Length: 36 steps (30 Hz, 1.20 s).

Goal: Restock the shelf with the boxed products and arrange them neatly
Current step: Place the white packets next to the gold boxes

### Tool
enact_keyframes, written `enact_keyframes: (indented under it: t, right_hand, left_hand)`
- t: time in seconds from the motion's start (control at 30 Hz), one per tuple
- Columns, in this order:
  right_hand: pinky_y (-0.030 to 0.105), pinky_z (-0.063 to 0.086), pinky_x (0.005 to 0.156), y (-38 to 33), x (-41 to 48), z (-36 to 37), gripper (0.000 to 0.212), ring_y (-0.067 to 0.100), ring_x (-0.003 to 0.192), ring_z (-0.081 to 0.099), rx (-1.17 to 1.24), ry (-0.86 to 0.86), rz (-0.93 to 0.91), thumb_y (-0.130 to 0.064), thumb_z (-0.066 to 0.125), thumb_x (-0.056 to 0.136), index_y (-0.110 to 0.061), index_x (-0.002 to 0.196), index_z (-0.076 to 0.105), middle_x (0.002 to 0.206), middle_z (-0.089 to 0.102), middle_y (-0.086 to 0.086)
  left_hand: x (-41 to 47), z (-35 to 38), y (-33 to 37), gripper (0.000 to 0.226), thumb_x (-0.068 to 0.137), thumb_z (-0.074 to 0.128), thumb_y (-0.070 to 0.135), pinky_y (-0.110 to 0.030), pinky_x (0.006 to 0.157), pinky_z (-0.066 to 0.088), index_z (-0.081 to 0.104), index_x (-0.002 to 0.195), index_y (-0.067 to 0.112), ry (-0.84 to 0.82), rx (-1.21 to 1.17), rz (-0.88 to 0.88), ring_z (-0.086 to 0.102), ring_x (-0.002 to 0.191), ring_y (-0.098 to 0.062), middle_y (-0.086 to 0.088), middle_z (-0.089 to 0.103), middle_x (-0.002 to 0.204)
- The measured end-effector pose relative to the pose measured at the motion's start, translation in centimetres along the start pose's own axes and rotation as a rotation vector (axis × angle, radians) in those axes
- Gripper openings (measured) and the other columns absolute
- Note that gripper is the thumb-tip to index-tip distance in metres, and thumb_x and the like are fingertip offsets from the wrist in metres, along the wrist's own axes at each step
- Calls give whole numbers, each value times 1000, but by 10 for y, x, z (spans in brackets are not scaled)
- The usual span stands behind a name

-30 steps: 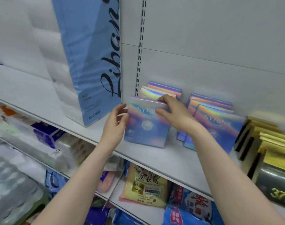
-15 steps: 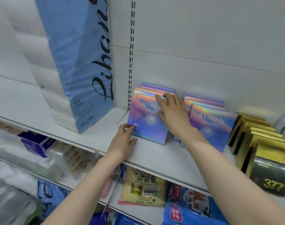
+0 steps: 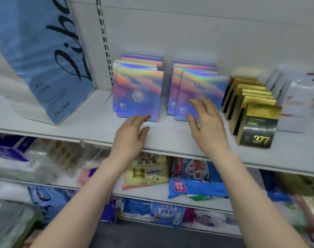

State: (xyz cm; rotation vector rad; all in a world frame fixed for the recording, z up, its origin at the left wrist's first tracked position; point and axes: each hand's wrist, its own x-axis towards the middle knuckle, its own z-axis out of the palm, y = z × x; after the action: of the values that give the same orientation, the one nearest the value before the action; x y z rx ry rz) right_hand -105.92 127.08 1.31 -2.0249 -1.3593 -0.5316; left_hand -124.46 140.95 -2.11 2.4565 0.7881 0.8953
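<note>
Two rows of flat iridescent purple boxes lean against the back wall of the white shelf (image 3: 92, 126). The left row (image 3: 138, 92) has several boxes, the front one standing upright. The right row (image 3: 202, 88) also has several. My left hand (image 3: 131, 135) hovers just in front of the left row's front box, fingers relaxed and spread, holding nothing. My right hand (image 3: 206, 126) is open with its fingers spread over the lower front of the right row's front box; touching or just above, I cannot tell.
A tall blue-and-white tissue pack (image 3: 45, 56) stands at the left. Gold-and-black boxes (image 3: 254, 120) line up to the right, white boxes (image 3: 295, 101) beyond them. Lower shelves hold a yellow bag (image 3: 145, 172) and a blue bag (image 3: 197, 178).
The front box of the left row was set upright and released. Both hands came back from it; the right hand moved over to the right row.
</note>
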Motion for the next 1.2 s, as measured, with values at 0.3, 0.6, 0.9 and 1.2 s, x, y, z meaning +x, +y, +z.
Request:
enact_keyframes:
  t: [0.3, 0.6, 0.9, 1.2]
  right_hand:
    - [37, 47, 82, 97, -161, -95, 24, 25, 100, 60, 31, 46, 415, -21, 51, 99, -13, 119, 62, 111, 63, 6]
    - [33, 43, 82, 230, -325, -245, 25, 22, 102, 58, -137, 56, 707, -27, 48, 101, -15, 120, 60, 114, 61, 4]
    - [34, 40, 85, 347, -440, -393, 32, 27, 110, 57, -328, 104, 1057, -29, 44, 102, -14, 126, 57, 122, 59, 8]
    - [38, 44, 91, 481, -453, -489, 35, 27, 112, 57, -442, 116, 1154, -32, 44, 102, -14, 131, 53, 125, 58, 8]
  left_hand:
    - [-59, 97, 142, 27, 94, 54, 15, -27, 81, 50, 63, 118, 24, -78, -277, 52, 60, 87, -4, 9, 65, 108]
    - [-141, 247, 327, 25, 95, 55, 19, -22, 81, 49, 62, 118, 28, -331, -447, 143, 58, 91, 0, 16, 63, 108]
    - [-173, 372, 515, 28, 96, 52, 27, -25, 79, 44, 60, 122, 23, -610, -402, 391, 55, 91, -2, 7, 63, 115]
    - [-112, 487, 684, 32, 92, 56, 28, -36, 87, 50, 59, 123, 23, -614, -467, 675, 61, 102, -16, 3, 60, 117]
